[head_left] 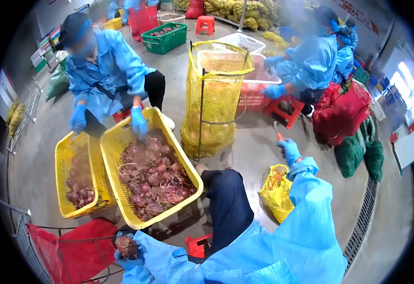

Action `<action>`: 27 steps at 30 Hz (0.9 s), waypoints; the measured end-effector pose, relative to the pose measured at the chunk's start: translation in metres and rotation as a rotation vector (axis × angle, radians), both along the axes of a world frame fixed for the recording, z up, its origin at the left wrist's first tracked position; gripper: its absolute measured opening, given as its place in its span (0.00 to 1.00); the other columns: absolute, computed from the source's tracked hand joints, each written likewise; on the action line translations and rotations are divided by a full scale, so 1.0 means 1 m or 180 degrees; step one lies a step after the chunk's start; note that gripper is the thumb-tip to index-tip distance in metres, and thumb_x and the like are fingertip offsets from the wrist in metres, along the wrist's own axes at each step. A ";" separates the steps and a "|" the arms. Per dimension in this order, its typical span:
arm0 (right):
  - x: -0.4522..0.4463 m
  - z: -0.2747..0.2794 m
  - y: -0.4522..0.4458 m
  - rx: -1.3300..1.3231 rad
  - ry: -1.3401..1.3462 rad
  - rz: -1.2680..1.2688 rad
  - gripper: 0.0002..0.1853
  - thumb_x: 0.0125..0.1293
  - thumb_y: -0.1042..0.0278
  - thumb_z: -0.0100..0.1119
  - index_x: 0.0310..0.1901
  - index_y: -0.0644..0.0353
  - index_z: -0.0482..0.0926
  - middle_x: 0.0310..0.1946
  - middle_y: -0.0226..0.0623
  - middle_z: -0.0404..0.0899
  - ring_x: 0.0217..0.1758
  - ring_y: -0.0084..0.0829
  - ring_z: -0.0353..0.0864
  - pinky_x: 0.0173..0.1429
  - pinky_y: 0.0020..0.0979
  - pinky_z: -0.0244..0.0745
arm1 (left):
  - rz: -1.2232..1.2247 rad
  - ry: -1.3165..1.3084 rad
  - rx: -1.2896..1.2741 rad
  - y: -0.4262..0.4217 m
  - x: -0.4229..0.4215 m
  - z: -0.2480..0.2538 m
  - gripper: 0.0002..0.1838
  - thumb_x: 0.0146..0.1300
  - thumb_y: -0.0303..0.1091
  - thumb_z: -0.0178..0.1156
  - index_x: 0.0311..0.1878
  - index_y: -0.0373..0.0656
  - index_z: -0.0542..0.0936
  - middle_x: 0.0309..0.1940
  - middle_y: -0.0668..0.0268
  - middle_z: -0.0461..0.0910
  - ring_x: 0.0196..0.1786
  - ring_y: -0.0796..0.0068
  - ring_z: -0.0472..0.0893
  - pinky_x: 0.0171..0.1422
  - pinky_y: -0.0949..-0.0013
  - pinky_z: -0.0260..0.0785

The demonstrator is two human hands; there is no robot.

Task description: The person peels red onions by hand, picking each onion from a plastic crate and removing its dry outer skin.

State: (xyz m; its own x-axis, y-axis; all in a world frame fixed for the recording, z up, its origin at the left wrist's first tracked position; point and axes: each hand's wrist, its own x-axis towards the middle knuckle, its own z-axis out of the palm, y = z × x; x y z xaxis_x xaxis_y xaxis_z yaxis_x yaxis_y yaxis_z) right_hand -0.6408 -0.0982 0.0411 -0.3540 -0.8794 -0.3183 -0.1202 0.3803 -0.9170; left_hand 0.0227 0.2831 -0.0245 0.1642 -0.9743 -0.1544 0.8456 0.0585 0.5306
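Note:
In the head view, my left hand (135,264), in a blue glove, is closed around a brownish-red onion (126,247) at the lower left. It is beside a red mesh bag (81,251) held on a wire frame. My right hand (290,151), also gloved, grips a knife (279,136) by its orange handle, blade pointing up and away. Before me stands a tilted yellow crate (195,194) with many red onions (152,177) and loose skins. Below my right hand lies a small yellow mesh bag (278,196) with orange strings.
A co-worker (107,66) sits across, one gloved hand over the crate. A second yellow crate (60,161) holds onions. A tall yellow mesh bag (211,104) stands on a frame ahead. Another worker (311,61) sits near red bags (344,113). A floor drain (363,217) runs at right.

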 end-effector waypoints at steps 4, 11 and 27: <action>-0.003 0.040 -0.030 -0.0172 -0.0286 -0.0119 0.09 0.61 0.59 0.61 0.36 0.54 0.78 0.20 0.25 0.71 0.16 0.20 0.66 0.18 0.27 0.59 | 0.0207 0.0324 0.0267 0.008 0.004 -0.014 0.42 0.57 0.61 0.59 0.65 0.37 0.66 0.49 0.41 0.78 0.41 0.46 0.82 0.41 0.38 0.76; -0.034 0.043 -0.070 -0.0153 -0.0854 -0.0506 0.11 0.60 0.54 0.64 0.30 0.51 0.78 0.19 0.25 0.73 0.15 0.23 0.67 0.17 0.27 0.60 | 0.0612 0.0236 0.0124 0.008 -0.003 -0.004 0.43 0.57 0.59 0.58 0.68 0.37 0.62 0.51 0.44 0.78 0.47 0.46 0.81 0.48 0.40 0.76; -0.067 0.016 -0.113 -0.0274 -0.2030 -0.0393 0.10 0.73 0.59 0.51 0.47 0.52 0.79 0.27 0.23 0.77 0.22 0.18 0.70 0.26 0.17 0.71 | 0.0253 0.0197 0.0018 0.000 -0.018 0.017 0.46 0.57 0.59 0.54 0.68 0.29 0.61 0.58 0.34 0.71 0.48 0.42 0.82 0.44 0.52 0.81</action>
State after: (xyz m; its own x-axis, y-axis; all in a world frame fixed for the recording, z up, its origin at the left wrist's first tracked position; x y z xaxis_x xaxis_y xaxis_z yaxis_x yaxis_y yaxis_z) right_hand -0.7075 -0.2108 0.0573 -0.2191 -0.8761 -0.4294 0.4971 0.2784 -0.8218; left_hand 0.0047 0.2830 -0.0076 0.2309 -0.9576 -0.1722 0.8696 0.1238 0.4779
